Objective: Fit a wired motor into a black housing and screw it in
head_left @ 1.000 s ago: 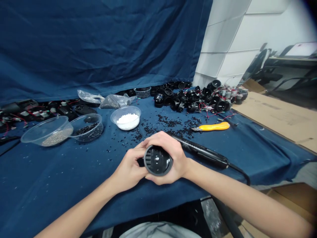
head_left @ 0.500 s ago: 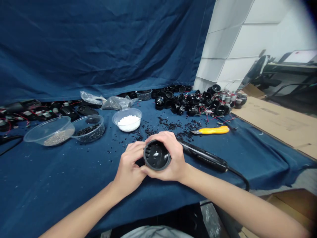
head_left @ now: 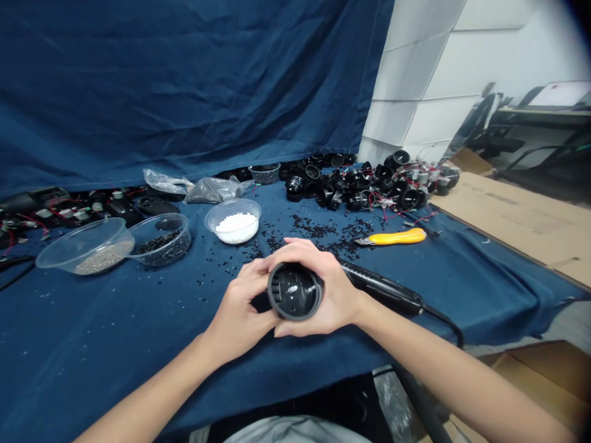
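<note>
Hands first: little has changed in half a second. Both keep hold of the black round part (head_left: 302,303), but its angle shifts a touch, and the right thumb now sits lower under the rim, with the left thumb tip showing beside it. Items on the cloth (head_left: 115,351) look unmoved; the small overall shift is probably the head camera. Judgement: minor in-hand adjustment, part not set down.

Left hand (head_left: 239,311): half curled, grasping the part's left side, thumb below, fingers above; gap between thumb and index at the wall. Right hand (head_left: 337,294): wrapped in a wide C around the right side, fingers over the top, thumb underneath. Neither is released. Far fingertips are partly hidden, so cannot tell how hard they press.

Part is held above the near side of the cloth, open mouth toward the camera; ribs at inner left, small whitish spot mid-floor, too small to identify.

Nearby: black corded tool (head_left: 392,289) beyond the right forearm, one end hidden behind the right hand; yellow cutter (head_left: 398,236) farther back; scattered black bits (head_left: 314,229) beyond the hands; bowl (head_left: 211,223) of white pieces (head_left: 237,225) behind the left hand.
</note>
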A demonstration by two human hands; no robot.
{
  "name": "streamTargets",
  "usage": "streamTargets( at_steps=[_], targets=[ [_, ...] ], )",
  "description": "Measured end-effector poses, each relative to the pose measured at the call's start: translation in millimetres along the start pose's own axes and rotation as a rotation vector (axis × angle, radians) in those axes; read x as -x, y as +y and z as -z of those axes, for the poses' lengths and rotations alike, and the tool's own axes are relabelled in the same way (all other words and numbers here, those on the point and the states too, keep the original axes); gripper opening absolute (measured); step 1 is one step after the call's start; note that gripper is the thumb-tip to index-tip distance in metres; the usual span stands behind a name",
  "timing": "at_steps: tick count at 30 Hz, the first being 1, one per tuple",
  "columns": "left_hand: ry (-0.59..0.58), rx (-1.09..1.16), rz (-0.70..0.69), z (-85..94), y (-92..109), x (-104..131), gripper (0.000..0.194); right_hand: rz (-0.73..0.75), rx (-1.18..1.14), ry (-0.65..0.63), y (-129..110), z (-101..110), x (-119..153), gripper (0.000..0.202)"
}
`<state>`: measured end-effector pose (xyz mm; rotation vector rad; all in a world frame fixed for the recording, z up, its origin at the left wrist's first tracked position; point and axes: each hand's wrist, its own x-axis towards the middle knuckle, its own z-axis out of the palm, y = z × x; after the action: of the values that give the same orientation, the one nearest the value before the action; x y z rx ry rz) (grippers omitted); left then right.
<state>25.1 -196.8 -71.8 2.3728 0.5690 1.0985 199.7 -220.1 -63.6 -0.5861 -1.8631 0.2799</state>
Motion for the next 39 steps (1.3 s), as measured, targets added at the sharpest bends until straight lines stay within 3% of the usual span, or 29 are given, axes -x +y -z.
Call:
streamTargets(
  at_steps=[5, 9, 16, 21, 28, 32, 39],
  targets=[
    [-0.012, -0.139, -0.145, -0.8, -2, 1, 0.017, -0.019, -0.011, 0.038, 0, 2, 0, 0.059],
    [-0.014, -0.097, -0.134, -1.5, -1, 2, 0.022, -0.104, -0.078, -0.020, -3, 3, -1, 0.057],
    [-0.038, -0.059, -0.090, 0.6, 1, 1, 0.032, -0.143, -0.073, -0.014, -5, 1, 0, 0.057],
    [-0.156, 0.192, 0.123, -3.6, 12, 3, 0.033, -0.220, -0.254, -0.252, -10, 12, -5, 0.050],
    [-0.147, 0.363, 0.192, -11.2, 11, 14, 0.023, -0.230, -0.504, -0.428, -10, 21, -9, 0.054],
    [-0.143, 0.306, 0.158, -10.2, 13, 11, 0.019, -0.178, -0.398, -0.365, -12, 18, -8, 0.049],
    [-0.018, 0.189, 0.098, -10.3, 16, 2, 0.024, -0.158, -0.200, -0.168, -17, 6, -3, 0.049]
  ],
)
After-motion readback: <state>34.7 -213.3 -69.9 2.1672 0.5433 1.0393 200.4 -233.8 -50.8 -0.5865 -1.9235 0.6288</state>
